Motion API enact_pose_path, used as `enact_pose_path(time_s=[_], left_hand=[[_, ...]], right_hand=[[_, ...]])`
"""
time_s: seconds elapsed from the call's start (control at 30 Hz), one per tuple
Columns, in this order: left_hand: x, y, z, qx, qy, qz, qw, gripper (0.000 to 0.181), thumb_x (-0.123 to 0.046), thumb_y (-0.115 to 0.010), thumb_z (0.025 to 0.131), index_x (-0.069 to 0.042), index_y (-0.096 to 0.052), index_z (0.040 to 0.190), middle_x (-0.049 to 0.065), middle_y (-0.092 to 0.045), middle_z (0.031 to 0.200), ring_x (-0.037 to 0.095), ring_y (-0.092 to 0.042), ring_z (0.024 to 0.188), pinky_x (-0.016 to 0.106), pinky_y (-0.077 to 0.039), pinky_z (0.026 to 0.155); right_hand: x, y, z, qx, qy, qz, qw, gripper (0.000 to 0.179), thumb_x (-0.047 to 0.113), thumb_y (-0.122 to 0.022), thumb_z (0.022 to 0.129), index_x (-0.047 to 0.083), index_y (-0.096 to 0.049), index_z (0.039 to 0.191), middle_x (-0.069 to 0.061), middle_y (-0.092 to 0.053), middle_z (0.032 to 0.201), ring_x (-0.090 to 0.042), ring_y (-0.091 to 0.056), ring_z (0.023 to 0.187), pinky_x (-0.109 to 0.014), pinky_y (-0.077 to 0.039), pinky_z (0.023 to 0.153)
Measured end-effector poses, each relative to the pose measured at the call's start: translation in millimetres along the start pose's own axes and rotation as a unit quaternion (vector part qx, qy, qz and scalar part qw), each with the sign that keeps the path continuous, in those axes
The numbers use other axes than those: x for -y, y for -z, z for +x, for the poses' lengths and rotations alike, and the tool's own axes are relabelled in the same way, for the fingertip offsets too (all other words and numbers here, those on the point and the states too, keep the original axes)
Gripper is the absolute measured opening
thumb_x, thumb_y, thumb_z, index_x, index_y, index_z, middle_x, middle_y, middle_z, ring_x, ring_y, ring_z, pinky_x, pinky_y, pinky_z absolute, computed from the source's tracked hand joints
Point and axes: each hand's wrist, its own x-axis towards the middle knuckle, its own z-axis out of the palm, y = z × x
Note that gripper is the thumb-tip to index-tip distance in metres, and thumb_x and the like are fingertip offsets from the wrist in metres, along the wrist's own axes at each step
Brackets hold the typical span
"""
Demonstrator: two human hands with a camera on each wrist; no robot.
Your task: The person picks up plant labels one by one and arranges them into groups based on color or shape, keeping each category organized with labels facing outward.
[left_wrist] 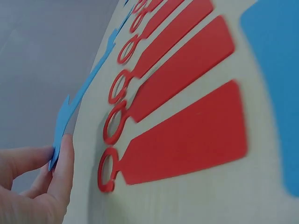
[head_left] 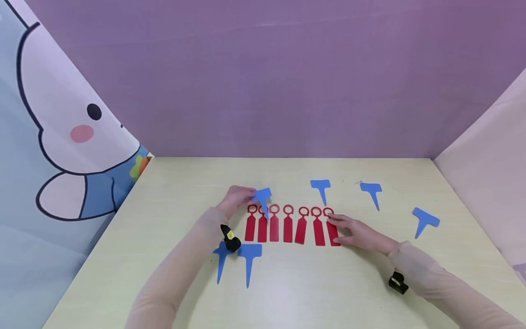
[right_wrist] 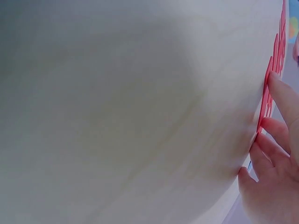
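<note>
A row of several red ring-topped tags (head_left: pixel 287 229) lies on the pale table, rings toward the far side. At the row's left end my left hand (head_left: pixel 236 199) pinches a blue T-shaped plant label (head_left: pixel 261 196) by its wide head, between thumb and fingers. That label (left_wrist: pixel 63 122) is raised off the table in the left wrist view, its stem over the rings of the left tags. My right hand (head_left: pixel 361 234) rests at the rightmost red tag (head_left: pixel 333 234), fingertips by its ring and thumb at its lower end. In the right wrist view its fingers (right_wrist: pixel 275 133) look loosely extended, touching the tag's edge.
Beyond the row lie two blue labels, one upper middle (head_left: pixel 320 184) and one farther right (head_left: pixel 371 188). Another blue label (head_left: pixel 425 218) lies at the right. Two more, one (head_left: pixel 249 250) beside one (head_left: pixel 222 261) partly behind the left wrist's black band, lie nearer. A purple backdrop (head_left: pixel 287 91) rises behind the table.
</note>
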Motion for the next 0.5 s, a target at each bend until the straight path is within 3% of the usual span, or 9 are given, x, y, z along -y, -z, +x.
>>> enact_pose_path(time_s=[0.23, 0.5], left_hand=[[6.3, -6.5, -13.4, 0.020, -0.001, 0.026, 0.9995, 0.030, -0.006, -0.057, 0.085, 0.004, -0.056, 0.114, 0.020, -0.055, 0.113, 0.021, -0.063, 0.085, 0.031, -0.048, 0.082], [12.8, -9.2, -24.1, 0.035, 0.005, 0.031, 0.9989, 0.029, -0.004, -0.058, 0.084, 0.005, -0.056, 0.112, 0.020, -0.056, 0.107, 0.023, -0.063, 0.084, 0.032, -0.050, 0.079]], right_hand=[[-2, -1, -0.3, 0.005, -0.006, 0.012, 0.9999, 0.060, 0.017, -0.068, 0.077, 0.000, -0.043, 0.129, -0.018, -0.034, 0.136, -0.039, -0.029, 0.124, -0.041, -0.041, 0.091], [-4, -2, 0.4, 0.003, -0.009, 0.007, 0.9999, 0.060, 0.018, -0.068, 0.077, 0.001, -0.043, 0.129, -0.017, -0.034, 0.136, -0.039, -0.028, 0.124, -0.041, -0.042, 0.091]])
